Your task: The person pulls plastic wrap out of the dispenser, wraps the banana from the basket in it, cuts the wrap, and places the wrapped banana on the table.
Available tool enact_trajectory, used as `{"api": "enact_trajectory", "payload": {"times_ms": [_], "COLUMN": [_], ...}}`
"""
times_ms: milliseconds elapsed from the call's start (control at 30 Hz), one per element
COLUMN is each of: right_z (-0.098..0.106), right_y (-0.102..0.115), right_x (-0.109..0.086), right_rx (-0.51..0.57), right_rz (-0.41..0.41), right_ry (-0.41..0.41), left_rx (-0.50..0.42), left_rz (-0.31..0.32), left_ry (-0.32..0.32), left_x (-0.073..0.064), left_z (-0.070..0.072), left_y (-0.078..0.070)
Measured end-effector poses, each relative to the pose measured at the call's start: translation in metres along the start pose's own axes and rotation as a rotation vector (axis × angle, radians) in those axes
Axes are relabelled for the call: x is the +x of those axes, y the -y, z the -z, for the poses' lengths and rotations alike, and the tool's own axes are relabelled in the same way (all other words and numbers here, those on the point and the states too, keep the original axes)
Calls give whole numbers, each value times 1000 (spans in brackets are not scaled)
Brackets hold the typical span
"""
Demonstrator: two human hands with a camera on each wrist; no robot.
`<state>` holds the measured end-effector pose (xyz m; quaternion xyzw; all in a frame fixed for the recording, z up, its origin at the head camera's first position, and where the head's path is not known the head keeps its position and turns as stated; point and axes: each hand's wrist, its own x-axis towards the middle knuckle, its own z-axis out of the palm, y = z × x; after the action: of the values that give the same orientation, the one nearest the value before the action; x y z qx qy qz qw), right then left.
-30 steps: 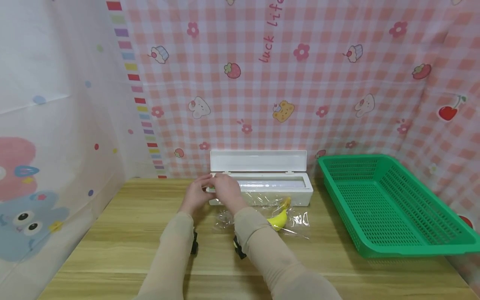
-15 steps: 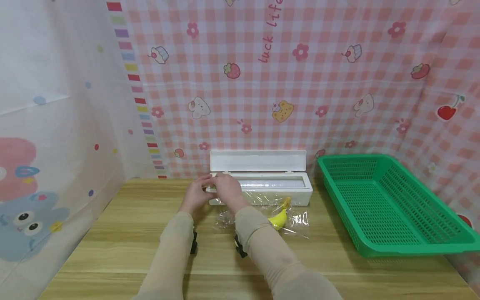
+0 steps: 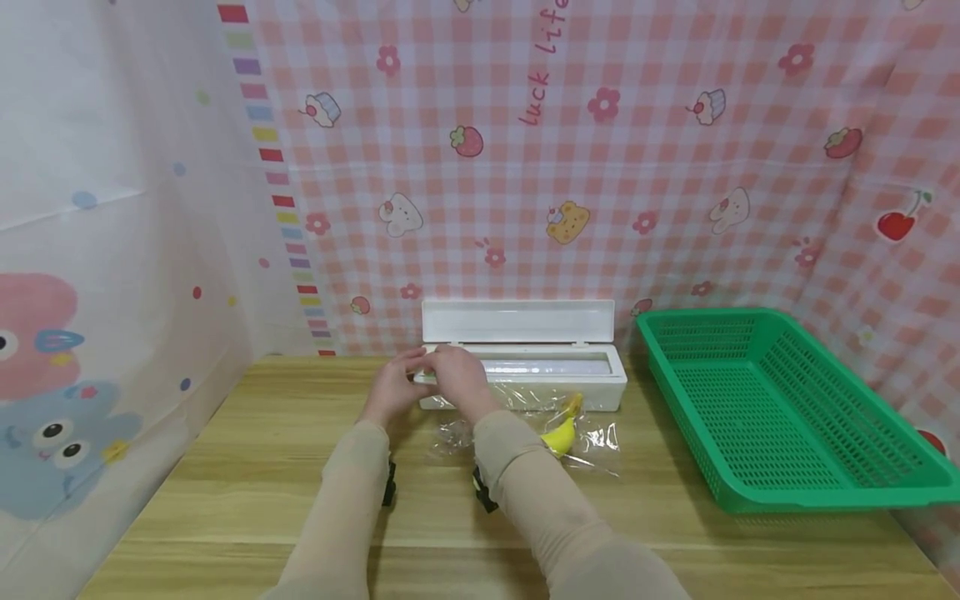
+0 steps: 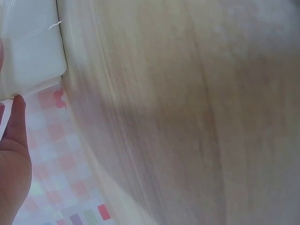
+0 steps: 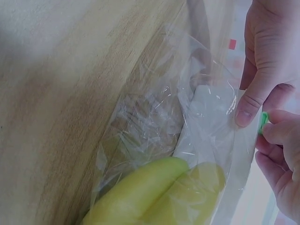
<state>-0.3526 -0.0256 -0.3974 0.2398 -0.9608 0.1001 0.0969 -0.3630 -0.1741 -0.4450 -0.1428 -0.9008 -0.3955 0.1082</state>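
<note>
A white plastic wrap dispenser (image 3: 555, 393) stands at the back of the table, its lid raised and a roll inside. Clear plastic wrap (image 5: 145, 108) hangs from its front edge onto the table, over yellow bananas (image 3: 559, 437). At the dispenser's left end, my left hand (image 3: 392, 390) grips the corner, thumb on the front rim; a fingertip (image 4: 18, 105) touches the box edge. Beside it my right hand (image 3: 459, 377) pinches a small green slide cutter (image 5: 264, 123) on the rim between thumb and finger. From the head view, that cutter is mostly hidden by the hands.
To the right a green plastic basket (image 3: 682, 433) stands on the wooden table (image 3: 247, 500). A pink checked cloth (image 3: 517, 183) hangs close behind the dispenser, and a white printed cloth (image 3: 135, 250) hangs at the left.
Both hands stay at the dispenser's left end with almost no movement. The whole view has shifted very slightly.
</note>
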Motion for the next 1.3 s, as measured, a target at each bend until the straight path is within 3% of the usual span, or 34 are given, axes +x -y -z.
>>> {"api": "enact_trajectory", "payload": {"times_ms": [367, 533, 667, 933, 1300], "right_z": [0, 5, 8, 13, 17], "right_y": [-5, -11, -17, -24, -34], "right_x": [0, -2, -5, -10, -9], "right_rx": [21, 53, 22, 46, 69], "right_rz": [6, -16, 13, 31, 36], "right_ry": [17, 28, 12, 33, 59], "left_rx": [-14, -53, -83, -54, -64], "left_rz": [0, 5, 16, -1, 35], "left_ry": [-8, -1, -6, -10, 4], "left_x": [1, 0, -1, -3, -2], "left_z": [-1, 0, 1, 0, 0], "left_y": [1, 1, 0, -2, -2]}}
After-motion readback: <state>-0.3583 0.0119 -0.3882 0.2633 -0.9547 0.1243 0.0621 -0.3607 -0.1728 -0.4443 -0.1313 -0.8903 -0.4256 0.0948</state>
